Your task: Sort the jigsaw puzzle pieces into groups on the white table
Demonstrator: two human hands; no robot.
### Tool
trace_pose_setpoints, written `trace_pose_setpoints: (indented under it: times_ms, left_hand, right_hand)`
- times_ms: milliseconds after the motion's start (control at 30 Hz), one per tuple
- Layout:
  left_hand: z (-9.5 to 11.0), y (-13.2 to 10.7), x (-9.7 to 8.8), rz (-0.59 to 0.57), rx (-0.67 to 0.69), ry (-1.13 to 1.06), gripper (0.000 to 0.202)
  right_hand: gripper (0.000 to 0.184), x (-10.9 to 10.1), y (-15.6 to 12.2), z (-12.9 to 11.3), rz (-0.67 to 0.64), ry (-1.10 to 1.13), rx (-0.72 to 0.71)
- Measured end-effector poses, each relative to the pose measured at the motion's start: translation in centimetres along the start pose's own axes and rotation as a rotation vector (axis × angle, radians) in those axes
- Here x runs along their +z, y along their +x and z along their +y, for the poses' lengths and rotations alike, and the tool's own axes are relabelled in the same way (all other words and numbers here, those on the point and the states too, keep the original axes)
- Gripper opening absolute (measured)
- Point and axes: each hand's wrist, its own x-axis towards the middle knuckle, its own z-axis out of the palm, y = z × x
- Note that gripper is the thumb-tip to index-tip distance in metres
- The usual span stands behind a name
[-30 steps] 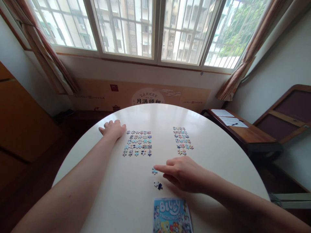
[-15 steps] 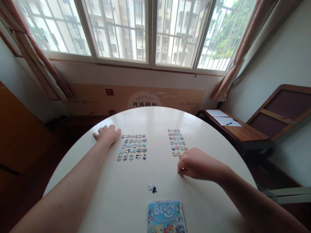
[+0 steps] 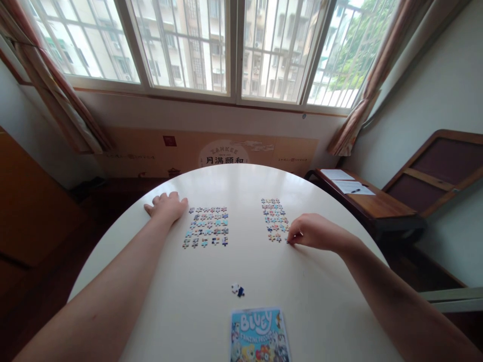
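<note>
My left hand (image 3: 166, 206) lies flat on the round white table (image 3: 241, 181), fingers stretched out, just left of a grid of small puzzle pieces (image 3: 207, 228). My right hand (image 3: 315, 232) is curled in a pinch at the lower right corner of a second, narrower grid of pieces (image 3: 274, 219). Its fingertips press a small piece against the table there. A lone white and dark blue piece (image 3: 237, 289) lies nearer to me. Below that lies the blue Bluey puzzle box (image 3: 258, 335), at the table's near edge.
A wooden side table (image 3: 373, 205) with papers and a pen (image 3: 349, 184) stands to the right, beside a wooden chair frame (image 3: 441, 173). A printed cardboard panel (image 3: 222, 153) leans under the barred window, with curtains on both sides.
My right hand took the small piece from the table's middle, moved right and away, and now pinches it at the right grid's lower corner. The left hand stayed put.
</note>
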Motion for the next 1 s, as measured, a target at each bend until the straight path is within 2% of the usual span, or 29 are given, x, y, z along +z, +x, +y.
trace_pose_setpoints:
  times_ms: [567,733,867,1000]
  left_hand:
    - [0.0,0.1,0.1,-0.002,0.001,-0.015,0.060]
    - [-0.2,0.3,0.5,0.013,0.005,-0.019,0.059]
    - [-0.2,0.3,0.8,0.026,0.017,-0.033,0.058]
    - [-0.2,0.3,0.9,0.036,0.010,-0.029,0.058]
  right_hand:
    - [0.021,0.3,0.4,0.3,0.057,0.037,-0.009]
    - [0.018,-0.3,-0.1,0.1,0.135,0.073,-0.063]
    - [0.019,0.0,-0.2,-2.5,0.165,0.122,-0.169]
    - [0.029,1.4,-0.1,-7.0,0.087,0.081,-0.333]
